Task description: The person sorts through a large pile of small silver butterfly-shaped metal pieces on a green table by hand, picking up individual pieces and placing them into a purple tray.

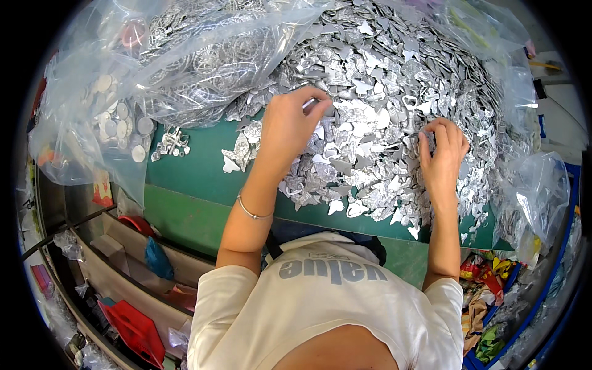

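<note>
A large heap of flat silver metal pieces, many with irregular outlines and patterned faces, spreads over the green table. Above the heap's left side is my left hand, its thumb and forefinger curled together in a pinch. What sits between those fingertips is too small to name. My right hand rests over the right side of the heap, fingers bent and thumb apart from the forefinger; nothing shows between them. Its fingertips are at the pieces.
Clear plastic bags hold round silver discs at the left and openwork metal parts behind. A small cluster of shiny pieces lies between bags and heap. Another plastic bag hangs at the right. Open drawers stand below left.
</note>
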Action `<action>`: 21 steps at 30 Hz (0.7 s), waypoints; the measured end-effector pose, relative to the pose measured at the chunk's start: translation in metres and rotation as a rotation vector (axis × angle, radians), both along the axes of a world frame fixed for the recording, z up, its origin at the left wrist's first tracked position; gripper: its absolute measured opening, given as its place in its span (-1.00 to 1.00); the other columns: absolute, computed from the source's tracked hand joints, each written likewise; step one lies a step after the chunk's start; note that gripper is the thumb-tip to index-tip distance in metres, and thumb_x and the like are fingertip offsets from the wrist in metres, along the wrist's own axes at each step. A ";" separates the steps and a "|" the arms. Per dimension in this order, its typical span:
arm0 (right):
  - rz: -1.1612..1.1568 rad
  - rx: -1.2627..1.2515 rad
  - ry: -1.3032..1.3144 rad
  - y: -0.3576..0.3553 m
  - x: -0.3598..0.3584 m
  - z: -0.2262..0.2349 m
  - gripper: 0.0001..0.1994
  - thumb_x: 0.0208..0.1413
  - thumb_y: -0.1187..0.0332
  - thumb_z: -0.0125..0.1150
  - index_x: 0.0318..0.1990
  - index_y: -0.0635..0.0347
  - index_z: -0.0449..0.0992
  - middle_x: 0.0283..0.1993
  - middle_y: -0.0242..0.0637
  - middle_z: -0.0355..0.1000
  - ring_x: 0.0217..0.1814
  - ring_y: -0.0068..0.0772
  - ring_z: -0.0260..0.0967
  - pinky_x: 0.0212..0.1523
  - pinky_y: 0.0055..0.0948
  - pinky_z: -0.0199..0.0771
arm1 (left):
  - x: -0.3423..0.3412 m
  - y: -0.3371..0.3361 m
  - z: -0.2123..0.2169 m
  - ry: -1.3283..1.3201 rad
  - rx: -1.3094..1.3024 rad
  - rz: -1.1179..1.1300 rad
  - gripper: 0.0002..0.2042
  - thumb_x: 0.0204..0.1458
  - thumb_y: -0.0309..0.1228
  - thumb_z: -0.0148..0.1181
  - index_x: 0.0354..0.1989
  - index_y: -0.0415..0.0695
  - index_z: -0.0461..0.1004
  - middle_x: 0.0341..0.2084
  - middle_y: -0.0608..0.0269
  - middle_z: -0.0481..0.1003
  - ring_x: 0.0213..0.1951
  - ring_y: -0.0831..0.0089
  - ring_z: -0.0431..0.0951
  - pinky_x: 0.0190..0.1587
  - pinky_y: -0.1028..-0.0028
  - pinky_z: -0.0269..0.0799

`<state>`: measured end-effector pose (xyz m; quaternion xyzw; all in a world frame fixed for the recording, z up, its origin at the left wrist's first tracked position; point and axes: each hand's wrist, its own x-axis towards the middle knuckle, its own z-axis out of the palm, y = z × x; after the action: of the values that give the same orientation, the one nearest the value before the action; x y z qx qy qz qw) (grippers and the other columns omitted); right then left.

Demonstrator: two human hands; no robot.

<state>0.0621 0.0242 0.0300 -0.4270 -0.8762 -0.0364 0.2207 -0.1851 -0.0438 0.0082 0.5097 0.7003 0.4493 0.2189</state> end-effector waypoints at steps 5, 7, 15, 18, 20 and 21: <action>0.192 -0.203 0.110 -0.023 -0.012 0.008 -0.80 -0.13 0.45 0.26 -0.30 0.19 0.42 -0.20 -0.26 0.35 -0.10 -0.23 0.25 -0.02 -0.29 0.08 | -0.011 -0.002 -0.005 0.135 0.032 -0.112 -0.85 -0.18 -0.42 0.31 -0.42 -0.18 0.54 -0.62 0.24 0.46 -0.64 0.47 0.38 -0.56 0.47 0.26; 0.237 -0.309 0.083 -0.029 -0.013 0.015 -0.77 -0.15 0.44 0.27 -0.27 0.21 0.43 -0.21 -0.25 0.36 -0.10 -0.21 0.26 -0.03 -0.29 0.13 | -0.009 -0.007 -0.003 0.267 0.003 -0.165 -0.80 -0.21 -0.39 0.33 -0.38 -0.13 0.54 -0.54 0.21 0.45 -0.56 0.34 0.44 -0.50 0.40 0.31; 0.257 -0.392 0.015 -0.057 0.006 0.004 -0.59 -0.20 0.36 0.32 -0.11 0.23 0.41 -0.03 -0.19 0.26 0.03 -0.12 0.16 0.04 -0.21 0.10 | 0.004 -0.028 0.009 0.465 -0.157 -0.209 -0.70 -0.20 -0.39 0.29 -0.20 0.01 0.49 -0.40 0.17 0.37 -0.48 0.16 0.46 -0.42 0.29 0.35; 0.235 -0.345 -0.039 -0.071 0.004 -0.008 -0.42 -0.23 0.26 0.34 0.00 0.25 0.32 0.07 -0.14 0.19 0.13 -0.09 0.10 0.14 -0.07 -0.02 | 0.006 -0.030 0.007 0.473 -0.187 -0.213 -0.71 -0.18 -0.43 0.27 -0.20 0.00 0.47 -0.39 0.16 0.37 -0.47 0.15 0.46 -0.41 0.28 0.35; 0.216 -0.314 -0.011 -0.076 0.003 -0.013 -0.41 -0.23 0.26 0.35 0.01 0.27 0.31 0.07 -0.14 0.19 0.14 -0.09 0.10 0.15 -0.07 -0.03 | 0.006 -0.030 0.005 0.435 -0.198 -0.205 -0.72 -0.17 -0.45 0.26 -0.21 -0.03 0.46 -0.39 0.14 0.37 -0.44 0.13 0.46 -0.38 0.28 0.35; 0.207 -0.300 0.004 -0.078 0.002 -0.016 -0.41 -0.24 0.27 0.35 0.01 0.28 0.31 0.07 -0.14 0.19 0.14 -0.09 0.10 0.16 -0.07 -0.04 | 0.005 -0.030 0.004 0.405 -0.202 -0.202 -0.73 -0.18 -0.47 0.26 -0.23 -0.05 0.45 -0.39 0.14 0.37 -0.42 0.13 0.46 -0.36 0.28 0.35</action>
<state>0.0646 -0.0543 0.0145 -0.3625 -0.9107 0.1184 0.1589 -0.1798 -0.0737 0.0119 0.6322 0.7169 0.2414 0.1678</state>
